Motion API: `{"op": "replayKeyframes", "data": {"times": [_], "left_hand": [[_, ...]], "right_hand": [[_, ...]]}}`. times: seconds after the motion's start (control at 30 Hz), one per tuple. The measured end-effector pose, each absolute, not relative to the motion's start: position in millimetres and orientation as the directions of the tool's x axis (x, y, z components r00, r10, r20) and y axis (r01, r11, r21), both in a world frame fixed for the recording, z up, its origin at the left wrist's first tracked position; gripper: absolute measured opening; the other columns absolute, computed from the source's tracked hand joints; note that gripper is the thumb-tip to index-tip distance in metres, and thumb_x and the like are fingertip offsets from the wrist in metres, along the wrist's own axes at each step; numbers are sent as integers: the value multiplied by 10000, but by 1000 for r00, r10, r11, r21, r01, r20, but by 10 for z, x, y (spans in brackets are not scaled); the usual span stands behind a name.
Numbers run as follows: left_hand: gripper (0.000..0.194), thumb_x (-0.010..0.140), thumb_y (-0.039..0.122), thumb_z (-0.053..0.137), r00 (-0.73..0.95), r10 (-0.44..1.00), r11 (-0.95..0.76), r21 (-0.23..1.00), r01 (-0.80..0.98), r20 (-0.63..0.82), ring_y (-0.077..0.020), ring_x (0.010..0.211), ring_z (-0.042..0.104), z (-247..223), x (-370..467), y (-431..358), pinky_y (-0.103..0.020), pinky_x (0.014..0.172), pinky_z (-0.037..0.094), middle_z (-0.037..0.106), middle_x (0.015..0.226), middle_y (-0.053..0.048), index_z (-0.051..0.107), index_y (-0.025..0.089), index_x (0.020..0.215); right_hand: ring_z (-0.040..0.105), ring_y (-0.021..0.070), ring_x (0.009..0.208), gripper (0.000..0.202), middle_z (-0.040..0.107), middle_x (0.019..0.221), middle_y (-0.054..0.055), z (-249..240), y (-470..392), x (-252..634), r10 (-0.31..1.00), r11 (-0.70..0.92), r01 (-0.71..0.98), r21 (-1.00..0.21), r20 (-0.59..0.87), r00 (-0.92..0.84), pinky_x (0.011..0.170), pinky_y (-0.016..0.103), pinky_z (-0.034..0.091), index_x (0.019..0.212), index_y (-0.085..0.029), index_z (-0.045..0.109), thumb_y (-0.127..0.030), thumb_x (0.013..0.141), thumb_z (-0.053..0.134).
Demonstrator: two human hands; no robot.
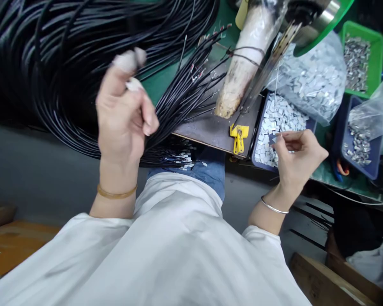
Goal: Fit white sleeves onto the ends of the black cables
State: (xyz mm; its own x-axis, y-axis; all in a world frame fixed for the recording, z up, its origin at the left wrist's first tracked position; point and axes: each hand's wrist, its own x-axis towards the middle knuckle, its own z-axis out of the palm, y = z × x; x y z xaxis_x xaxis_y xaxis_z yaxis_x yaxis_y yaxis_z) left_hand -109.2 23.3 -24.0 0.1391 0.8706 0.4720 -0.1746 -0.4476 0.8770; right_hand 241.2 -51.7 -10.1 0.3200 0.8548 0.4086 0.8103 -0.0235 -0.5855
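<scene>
At the bench edge, our left hand (124,114) grips black cables (67,63). Our right hand (295,155) pinches a small metal clip (282,135) over its tray (258,131); fitting it looks next, needing steady aim.

The cables (67,63) are glossy black with red and white tips, lying over a green bench (159,80) and a dark brown board (210,127) with a yellow clip (239,137). Silver-white pieces (274,123) fill a dark blue tray (309,124); another tray (378,55) is bright green

cables (83,55) crowd left | plate (207,127) bare — tray (276,123), clip (238,137) right
</scene>
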Motion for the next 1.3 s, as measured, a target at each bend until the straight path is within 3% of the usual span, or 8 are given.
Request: {"op": "replayKeyframes", "data": {"times": [0.13, 0.27, 0.37, 0.57, 0.73, 0.93, 1.13, 1.3], "left_hand": [[328, 769, 371, 859, 521, 851, 224, 850, -476, 68, -30, 386, 414, 31, -602, -14, -196, 337, 322, 586, 624, 49, 765, 226, 1047], [299, 796, 420, 807, 769, 622, 553, 778, -299, -147, -58, 405, 398, -18, -97, -309, -217, 361, 272, 568, 539, 25, 763, 172, 957], [228, 823, 347, 756, 630, 750, 426, 875, -229, -200, -68, 458, 463, -308, 88, -447, -215, 438, 358, 630, 569, -6, 766, 129, 891], [197, 860, 217, 668, 268, 960, -105, 992, 65, 84, -96, 601, 612, -588, -102, -491, -195, 524, 423, 750, 753, -62, 787, 100, 965], [406, 851, 179, 666, 276, 961, -2, 1000, -27, 10, -62, 490, 526, -410, -230, -390, -171, 526, 434, 615, 578, 49, 663, 112, 1251], [130, 802, 225, 718, 406, 910, 165, 973, -163, -86, -74, 508, 572, -324, -208, -268, -169, 514, 455, 627, 587, 22, 692, 118, 871], [110, 848, 131, 655, 822, 558, -177, 984, -12, 111, -95, 643, 631, -169, -199, -228, -200, 604, 444, 775, 822, -40, 763, 141, 869], [187, 924, 157, 561, 512, 822, -304, 952, 24, 250, -96, 616, 590, -168, -22, -318, -218, 608, 410, 722, 717, -41, 709, 129, 814]], "right_hand": [[713, 213, 676, 147, 748, 809, 29, -68, -525, 2341, 838, 17, 779, -627, 434, 331, 565, 365, 547, 727, -284, 608, -247, 854, 671], [705, 197, 617, 170, 749, 796, 51, -32, -549, 2314, 778, 74, 693, -717, 476, 409, 516, 344, 571, 715, -261, 606, -249, 807, 749], [705, 189, 582, 185, 745, 756, 61, -2, -575, 2331, 686, 157, 634, -757, 546, 481, 491, 312, 589, 713, -221, 624, -199, 740, 806], [646, 104, 490, 184, 781, 829, 39, 70, -624, 2305, 629, 226, 566, -793, 563, 537, 455, 245, 544, 702, -180, 587, -111, 734, 755], [716, 164, 652, 146, 740, 779, 16, 57, -647, 2196, 696, 111, 621, -776, 507, 509, 563, 296, 585, 753, -176, 615, -200, 785, 756], [637, 147, 634, 120, 678, 700, -22, -33, -612, 2318, 913, -69, 929, -363, 353, 206, 678, 307, 510, 718, -214, 613, -183, 829, 647], [703, 151, 729, 106, 741, 784, -19, 13, -592, 2426, 975, -39, 844, -534, 166, 150, 722, 287, 558, 717, -213, 620, -159, 797, 663], [721, 162, 701, 97, 728, 769, -8, 27, -617, 2190, 811, -12, 740, -673, 427, 401, 679, 310, 605, 766, -218, 656, -212, 825, 733]]}}
